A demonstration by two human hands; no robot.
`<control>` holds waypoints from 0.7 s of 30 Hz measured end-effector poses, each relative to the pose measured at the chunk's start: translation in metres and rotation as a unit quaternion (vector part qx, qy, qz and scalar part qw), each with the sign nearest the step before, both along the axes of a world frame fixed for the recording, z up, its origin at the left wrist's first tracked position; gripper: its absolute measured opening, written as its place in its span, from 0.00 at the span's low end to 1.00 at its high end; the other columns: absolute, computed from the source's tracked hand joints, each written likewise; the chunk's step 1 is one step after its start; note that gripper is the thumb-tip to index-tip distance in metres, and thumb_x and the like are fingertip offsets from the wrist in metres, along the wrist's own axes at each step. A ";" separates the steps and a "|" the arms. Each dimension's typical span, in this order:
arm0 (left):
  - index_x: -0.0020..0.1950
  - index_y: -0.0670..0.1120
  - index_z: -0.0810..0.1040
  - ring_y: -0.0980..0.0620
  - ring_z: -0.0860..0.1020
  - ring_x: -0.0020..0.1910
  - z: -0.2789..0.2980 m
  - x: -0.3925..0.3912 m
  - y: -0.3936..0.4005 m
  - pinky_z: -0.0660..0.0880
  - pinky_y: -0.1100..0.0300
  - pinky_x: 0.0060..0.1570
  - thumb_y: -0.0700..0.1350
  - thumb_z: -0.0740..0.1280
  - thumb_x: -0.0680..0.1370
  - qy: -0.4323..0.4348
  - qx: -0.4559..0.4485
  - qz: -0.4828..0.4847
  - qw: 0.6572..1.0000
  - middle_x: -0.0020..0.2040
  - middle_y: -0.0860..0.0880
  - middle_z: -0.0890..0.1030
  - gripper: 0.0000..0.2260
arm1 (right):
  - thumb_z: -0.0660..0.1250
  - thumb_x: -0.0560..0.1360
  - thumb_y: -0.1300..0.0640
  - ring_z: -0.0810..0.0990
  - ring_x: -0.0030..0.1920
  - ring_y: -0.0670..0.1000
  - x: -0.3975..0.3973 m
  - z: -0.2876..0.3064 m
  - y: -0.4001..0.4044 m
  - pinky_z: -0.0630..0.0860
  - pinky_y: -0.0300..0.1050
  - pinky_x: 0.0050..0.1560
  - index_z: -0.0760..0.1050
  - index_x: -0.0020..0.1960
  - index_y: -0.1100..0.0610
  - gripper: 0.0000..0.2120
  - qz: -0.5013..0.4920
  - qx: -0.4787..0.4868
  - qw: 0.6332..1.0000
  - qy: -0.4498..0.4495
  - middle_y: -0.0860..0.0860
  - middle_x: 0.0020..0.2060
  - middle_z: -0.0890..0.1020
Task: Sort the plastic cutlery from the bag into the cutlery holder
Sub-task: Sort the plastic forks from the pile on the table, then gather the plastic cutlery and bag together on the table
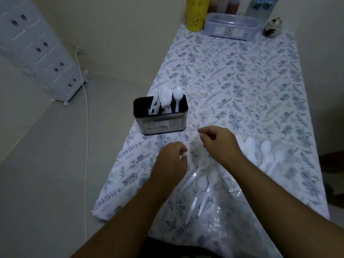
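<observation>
Both hands, left and right, look pinched on the clear bag, so spread its mouth gently, keeping spoons clear of the holder.

Yellow cup, clear box, white drawers.

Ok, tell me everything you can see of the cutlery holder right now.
The cutlery holder is a dark, glossy oblong tub with a printed label on its front. It stands upright near the left edge of the floral tablecloth, beyond both hands. White plastic cutlery stands in it: knives left, forks middle, a spoon right. Neither hand touches it.
</observation>
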State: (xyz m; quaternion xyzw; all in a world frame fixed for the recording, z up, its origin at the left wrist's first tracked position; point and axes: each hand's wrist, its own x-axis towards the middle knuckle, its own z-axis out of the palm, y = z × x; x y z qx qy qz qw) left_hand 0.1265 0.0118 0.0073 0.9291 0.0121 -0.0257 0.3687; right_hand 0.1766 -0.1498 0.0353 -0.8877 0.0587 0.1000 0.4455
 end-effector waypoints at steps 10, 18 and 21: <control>0.44 0.46 0.74 0.51 0.75 0.43 -0.066 -0.050 -0.022 0.69 0.63 0.39 0.45 0.68 0.78 0.130 0.023 0.025 0.991 0.41 0.51 0.75 0.05 | 0.66 0.80 0.62 0.84 0.42 0.51 -0.106 -0.059 -0.050 0.84 0.50 0.52 0.84 0.58 0.58 0.10 -0.171 0.138 0.963 0.157 0.54 0.47 0.86; 0.42 0.49 0.81 0.61 0.78 0.34 -0.039 -0.089 -0.036 0.74 0.71 0.35 0.49 0.75 0.73 0.146 -0.074 -0.054 0.985 0.35 0.55 0.80 0.06 | 0.63 0.83 0.59 0.86 0.42 0.59 -0.115 -0.052 -0.037 0.84 0.51 0.42 0.78 0.54 0.62 0.08 -0.191 0.293 0.913 0.211 0.60 0.43 0.86; 0.43 0.48 0.76 0.56 0.75 0.35 -0.049 -0.092 -0.032 0.72 0.66 0.33 0.48 0.74 0.73 0.113 -0.045 -0.040 0.992 0.36 0.53 0.77 0.07 | 0.59 0.82 0.61 0.80 0.39 0.59 -0.121 -0.063 -0.045 0.84 0.58 0.45 0.75 0.51 0.62 0.07 -0.262 0.295 0.893 0.215 0.60 0.39 0.79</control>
